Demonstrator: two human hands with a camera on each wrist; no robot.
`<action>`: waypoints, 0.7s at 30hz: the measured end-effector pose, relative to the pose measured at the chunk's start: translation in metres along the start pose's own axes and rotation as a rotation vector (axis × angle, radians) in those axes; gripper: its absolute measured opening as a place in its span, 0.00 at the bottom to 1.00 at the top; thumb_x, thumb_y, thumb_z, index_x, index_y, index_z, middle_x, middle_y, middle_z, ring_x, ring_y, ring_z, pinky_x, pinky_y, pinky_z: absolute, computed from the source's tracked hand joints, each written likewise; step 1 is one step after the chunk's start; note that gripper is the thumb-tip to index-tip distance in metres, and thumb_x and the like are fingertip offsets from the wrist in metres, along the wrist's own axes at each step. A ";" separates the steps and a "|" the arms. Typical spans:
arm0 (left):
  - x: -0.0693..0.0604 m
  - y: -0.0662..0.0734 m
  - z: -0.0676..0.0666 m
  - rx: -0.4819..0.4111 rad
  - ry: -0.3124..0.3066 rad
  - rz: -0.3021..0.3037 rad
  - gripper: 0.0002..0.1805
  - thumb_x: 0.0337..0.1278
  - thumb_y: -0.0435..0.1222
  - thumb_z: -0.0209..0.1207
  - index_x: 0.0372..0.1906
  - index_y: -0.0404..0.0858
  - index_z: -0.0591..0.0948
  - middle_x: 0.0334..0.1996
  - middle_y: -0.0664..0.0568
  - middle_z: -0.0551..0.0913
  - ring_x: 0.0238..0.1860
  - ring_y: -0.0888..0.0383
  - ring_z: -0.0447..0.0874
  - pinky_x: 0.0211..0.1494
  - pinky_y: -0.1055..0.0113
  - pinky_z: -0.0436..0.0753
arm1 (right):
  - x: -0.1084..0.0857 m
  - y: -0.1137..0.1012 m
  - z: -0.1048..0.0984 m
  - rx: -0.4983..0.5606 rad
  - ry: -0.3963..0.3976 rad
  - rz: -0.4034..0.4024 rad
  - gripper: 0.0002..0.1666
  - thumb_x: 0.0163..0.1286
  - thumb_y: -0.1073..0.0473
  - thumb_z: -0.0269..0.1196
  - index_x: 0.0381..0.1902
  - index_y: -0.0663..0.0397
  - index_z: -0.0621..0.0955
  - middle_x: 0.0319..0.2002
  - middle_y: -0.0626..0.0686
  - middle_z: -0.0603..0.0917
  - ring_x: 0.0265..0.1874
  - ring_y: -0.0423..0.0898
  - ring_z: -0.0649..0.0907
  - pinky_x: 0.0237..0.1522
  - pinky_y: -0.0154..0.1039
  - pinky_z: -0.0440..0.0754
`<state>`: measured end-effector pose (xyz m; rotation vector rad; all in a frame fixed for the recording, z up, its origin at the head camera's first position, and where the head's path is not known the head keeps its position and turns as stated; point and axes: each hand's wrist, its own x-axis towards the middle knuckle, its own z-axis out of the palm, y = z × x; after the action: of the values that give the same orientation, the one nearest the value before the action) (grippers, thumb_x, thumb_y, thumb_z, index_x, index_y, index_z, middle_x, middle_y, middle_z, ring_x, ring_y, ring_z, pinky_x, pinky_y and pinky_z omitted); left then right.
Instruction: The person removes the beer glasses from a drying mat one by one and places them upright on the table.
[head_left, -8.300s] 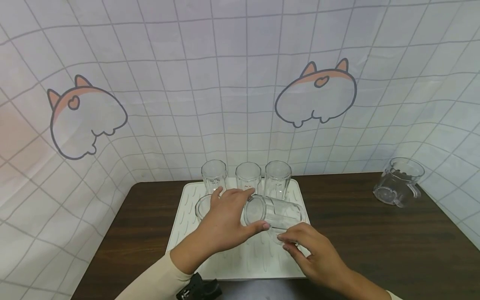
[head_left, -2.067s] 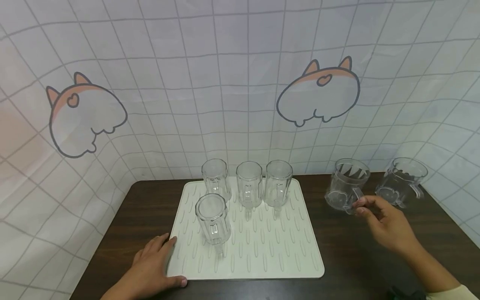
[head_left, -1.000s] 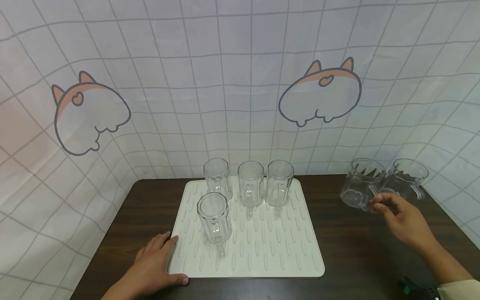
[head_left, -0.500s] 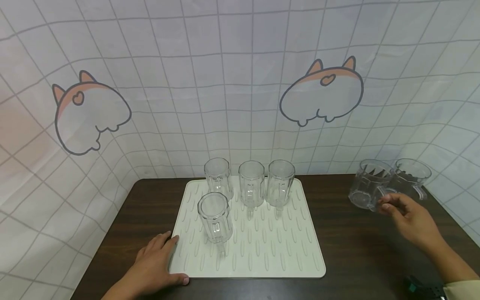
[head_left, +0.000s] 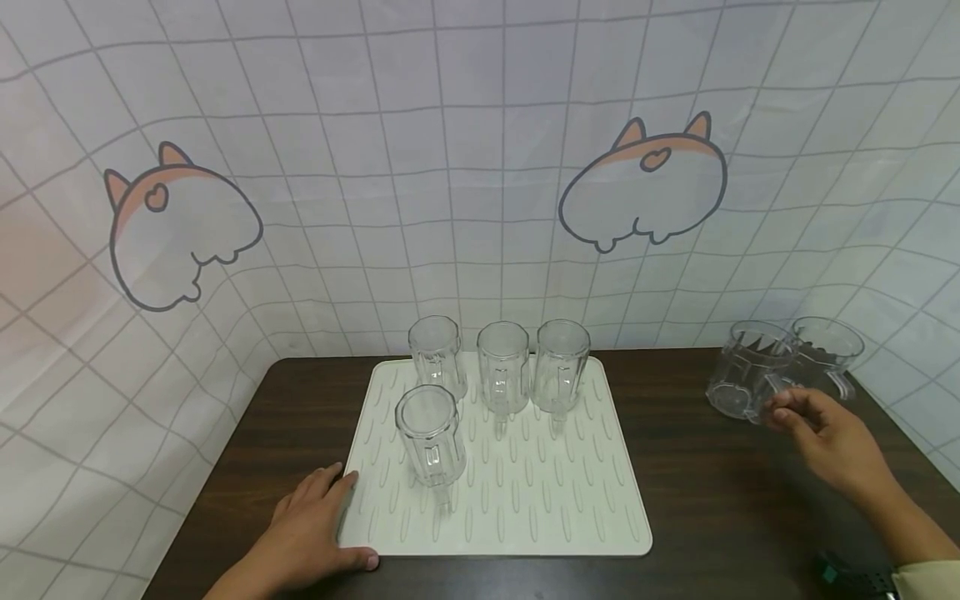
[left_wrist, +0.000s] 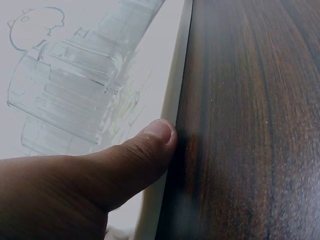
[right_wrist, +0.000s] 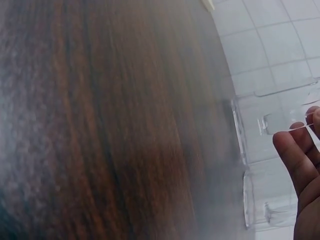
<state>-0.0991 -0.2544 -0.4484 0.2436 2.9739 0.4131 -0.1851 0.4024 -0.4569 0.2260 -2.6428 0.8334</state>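
Observation:
Pinched by its handle between the thumb and fingers of my right hand (head_left: 832, 437), a clear mug (head_left: 738, 379) stands upright on the dark wooden table. It is right beside a second clear mug (head_left: 825, 346), and the two overlap in the head view. In the right wrist view, the fingertips (right_wrist: 282, 141) meet at the mug's handle. My left hand (head_left: 300, 529) rests at the near left corner of the white ribbed mat (head_left: 555, 500), fingers spread along the left edge. Its thumb (left_wrist: 159, 132) lies on the mat's front edge in the left wrist view.
Several clear glass mugs stand on the mat: a back row with a left mug (head_left: 437, 358), a middle mug (head_left: 502, 367) and a right mug (head_left: 558, 367), plus a front mug (head_left: 431, 437). A white gridded curtain (head_left: 465, 167) hangs behind the table (head_left: 712, 500).
A mug both hands held tilted over the mat now stands at the right. Lately my right hand has shifted it rightward, close to the other mug. My left hand moved to the mat's corner.

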 end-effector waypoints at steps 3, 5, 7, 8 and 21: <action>-0.001 0.000 0.000 -0.001 0.003 0.001 0.65 0.26 0.70 0.76 0.71 0.34 0.73 0.70 0.32 0.68 0.70 0.29 0.63 0.61 0.28 0.66 | 0.000 0.002 0.000 -0.011 -0.006 0.020 0.12 0.79 0.63 0.59 0.54 0.65 0.77 0.47 0.67 0.84 0.42 0.17 0.73 0.41 0.48 0.78; -0.001 0.000 0.000 -0.002 0.006 0.003 0.65 0.26 0.70 0.76 0.71 0.34 0.73 0.70 0.32 0.68 0.70 0.29 0.63 0.61 0.28 0.66 | -0.001 0.002 0.000 -0.013 -0.013 0.034 0.12 0.79 0.63 0.58 0.54 0.66 0.76 0.47 0.68 0.84 0.42 0.35 0.84 0.42 0.56 0.78; -0.001 0.000 0.000 -0.003 0.008 0.004 0.65 0.26 0.70 0.76 0.71 0.34 0.73 0.70 0.32 0.68 0.70 0.29 0.63 0.61 0.28 0.66 | -0.001 0.002 0.000 -0.013 -0.019 0.047 0.13 0.80 0.63 0.57 0.55 0.67 0.76 0.48 0.70 0.83 0.46 0.57 0.87 0.43 0.63 0.76; -0.001 0.000 -0.001 -0.003 0.008 0.005 0.65 0.26 0.70 0.76 0.71 0.34 0.73 0.70 0.32 0.68 0.70 0.29 0.63 0.61 0.28 0.66 | -0.001 0.002 0.000 -0.009 -0.021 0.054 0.13 0.81 0.63 0.56 0.55 0.68 0.75 0.49 0.71 0.82 0.48 0.67 0.84 0.42 0.67 0.74; 0.000 0.000 0.000 -0.006 0.009 0.007 0.65 0.26 0.71 0.75 0.71 0.34 0.72 0.70 0.32 0.68 0.70 0.29 0.63 0.60 0.27 0.66 | -0.004 0.004 0.002 -0.039 -0.010 0.084 0.16 0.77 0.63 0.61 0.56 0.69 0.75 0.49 0.70 0.81 0.51 0.76 0.80 0.43 0.64 0.78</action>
<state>-0.0988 -0.2548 -0.4488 0.2520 2.9808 0.4253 -0.1832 0.4049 -0.4616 0.1102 -2.6914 0.8076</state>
